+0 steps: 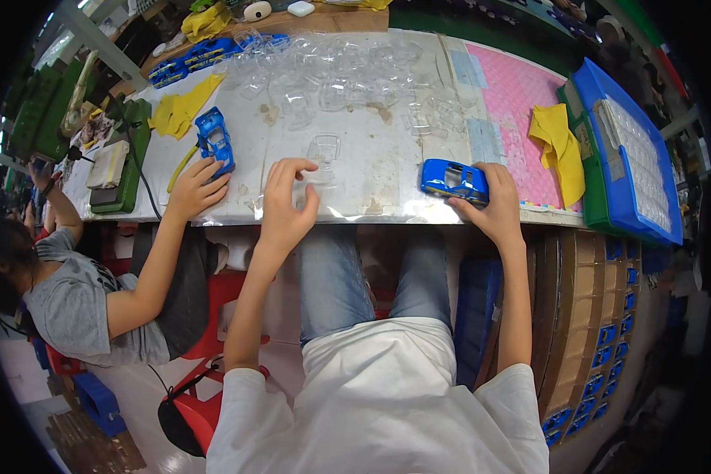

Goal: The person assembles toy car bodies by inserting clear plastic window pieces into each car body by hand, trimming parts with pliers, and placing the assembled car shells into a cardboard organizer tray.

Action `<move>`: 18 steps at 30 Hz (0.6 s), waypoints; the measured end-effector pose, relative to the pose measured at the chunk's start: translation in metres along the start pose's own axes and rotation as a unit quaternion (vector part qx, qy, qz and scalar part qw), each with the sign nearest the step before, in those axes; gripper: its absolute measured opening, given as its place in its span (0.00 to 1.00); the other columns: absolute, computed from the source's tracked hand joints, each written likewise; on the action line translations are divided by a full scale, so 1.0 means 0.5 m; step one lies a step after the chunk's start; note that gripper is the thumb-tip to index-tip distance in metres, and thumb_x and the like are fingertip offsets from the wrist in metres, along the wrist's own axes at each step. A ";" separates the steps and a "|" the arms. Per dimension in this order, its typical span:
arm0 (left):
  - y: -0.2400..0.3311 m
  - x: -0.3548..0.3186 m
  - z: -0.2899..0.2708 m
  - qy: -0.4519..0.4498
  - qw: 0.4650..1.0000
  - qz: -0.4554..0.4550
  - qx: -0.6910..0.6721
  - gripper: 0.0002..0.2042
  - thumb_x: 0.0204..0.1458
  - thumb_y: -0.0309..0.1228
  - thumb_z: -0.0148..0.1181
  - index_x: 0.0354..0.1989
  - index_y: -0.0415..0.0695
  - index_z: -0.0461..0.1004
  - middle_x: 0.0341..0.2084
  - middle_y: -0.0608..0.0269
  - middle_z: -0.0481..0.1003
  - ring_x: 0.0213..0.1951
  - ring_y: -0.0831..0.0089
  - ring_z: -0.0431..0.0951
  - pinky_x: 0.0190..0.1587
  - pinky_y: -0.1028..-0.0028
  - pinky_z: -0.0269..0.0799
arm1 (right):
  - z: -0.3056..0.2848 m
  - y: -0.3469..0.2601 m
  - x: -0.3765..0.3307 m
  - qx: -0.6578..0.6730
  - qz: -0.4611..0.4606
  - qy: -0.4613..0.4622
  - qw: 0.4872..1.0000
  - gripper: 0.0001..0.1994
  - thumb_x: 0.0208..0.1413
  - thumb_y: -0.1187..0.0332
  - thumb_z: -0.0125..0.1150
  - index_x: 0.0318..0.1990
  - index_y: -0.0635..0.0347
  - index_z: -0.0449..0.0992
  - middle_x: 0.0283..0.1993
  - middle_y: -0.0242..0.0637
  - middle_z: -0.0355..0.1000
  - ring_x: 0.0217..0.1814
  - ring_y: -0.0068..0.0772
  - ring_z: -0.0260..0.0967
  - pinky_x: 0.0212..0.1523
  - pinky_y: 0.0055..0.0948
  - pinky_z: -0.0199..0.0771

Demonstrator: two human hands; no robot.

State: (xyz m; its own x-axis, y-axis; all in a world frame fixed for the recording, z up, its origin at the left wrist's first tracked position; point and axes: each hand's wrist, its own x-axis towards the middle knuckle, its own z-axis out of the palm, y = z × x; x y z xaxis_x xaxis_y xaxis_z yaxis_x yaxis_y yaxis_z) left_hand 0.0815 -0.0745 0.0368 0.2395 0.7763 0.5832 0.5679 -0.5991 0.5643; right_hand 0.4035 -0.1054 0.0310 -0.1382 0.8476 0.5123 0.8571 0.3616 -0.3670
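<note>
My right hand (pixel 496 204) grips the rear end of a blue toy car body (pixel 442 175) at the table's front edge. Its window openings face up, and my thumb lies along the near side. At the same edge, my left hand (pixel 288 207) holds nothing; its fingers are curved, with a gap between thumb and forefinger. Just beyond those fingertips lies a clear plastic window piece (pixel 324 148). Farther back, many similar clear pieces (pixel 347 67) are spread in a loose heap across the white tabletop (pixel 249 178).
To my left, a co-worker's hand (pixel 200 189) rests by another blue car body (pixel 215 136). Yellow cloths (pixel 183 107) lie on both sides. A blue tray (pixel 600 95) of clear pieces stands at the right, above stacked cartons (pixel 581 300) holding blue cars.
</note>
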 end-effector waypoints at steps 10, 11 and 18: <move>-0.038 0.088 0.120 -0.011 0.968 -0.110 0.226 0.13 0.45 0.25 0.57 0.40 0.37 0.67 0.24 0.53 0.70 0.27 0.55 0.70 0.33 0.64 0.65 | -0.005 -0.123 -0.100 0.572 0.283 0.048 0.768 0.27 0.49 0.50 0.59 0.44 0.67 0.66 0.34 0.41 0.70 0.32 0.23 0.68 0.38 0.20 0.68; -0.032 0.086 0.117 -0.007 0.977 -0.079 0.196 0.12 0.44 0.24 0.56 0.39 0.37 0.68 0.25 0.53 0.70 0.29 0.56 0.71 0.35 0.63 0.65 | -0.008 -0.135 -0.108 0.582 0.294 0.041 0.757 0.29 0.47 0.47 0.59 0.44 0.67 0.66 0.34 0.43 0.70 0.33 0.24 0.69 0.38 0.21 0.69; 0.061 0.006 0.113 -0.044 0.978 0.183 0.094 0.12 0.36 0.20 0.55 0.34 0.41 0.73 0.29 0.60 0.72 0.40 0.61 0.71 0.44 0.63 0.64 | -0.003 -0.131 -0.170 0.591 0.347 0.020 0.728 0.29 0.50 0.42 0.51 0.43 0.62 0.65 0.34 0.47 0.70 0.32 0.29 0.70 0.36 0.25 0.72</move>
State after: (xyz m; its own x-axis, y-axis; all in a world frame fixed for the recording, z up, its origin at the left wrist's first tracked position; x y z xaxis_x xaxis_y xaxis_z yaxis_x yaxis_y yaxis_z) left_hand 0.1442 -0.0794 0.0229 0.5155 0.5357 0.6688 0.5647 -0.7994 0.2051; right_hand 0.3597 -0.2015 0.0126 0.1597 0.9819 -0.1018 -0.3149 -0.0471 -0.9480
